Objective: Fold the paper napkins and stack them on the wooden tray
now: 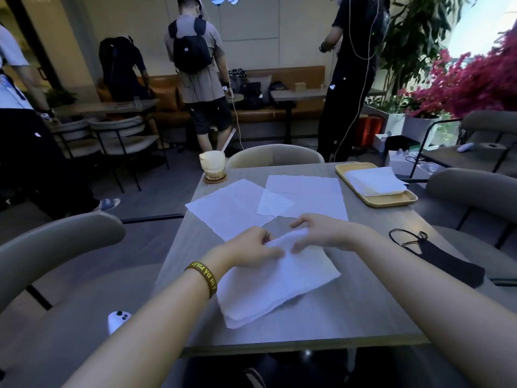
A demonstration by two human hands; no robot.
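Observation:
A white paper napkin (282, 281) lies doubled over in front of me on the grey table (363, 303). My left hand (251, 246) pinches its far edge, and my right hand (319, 231) grips the same raised edge from the right. Two unfolded napkins lie flat further back, one at the left (232, 208) and one at the right (307, 196), with a small folded piece (272, 203) between them. The wooden tray (391, 201) sits at the table's far right corner, holding a pile of folded napkins (375, 182).
A glass with a straw (212, 165) stands on a coaster at the far left corner. A black face mask (442, 259) lies near the right edge. Grey chairs surround the table. A white controller (117, 320) rests on the left chair. People stand behind.

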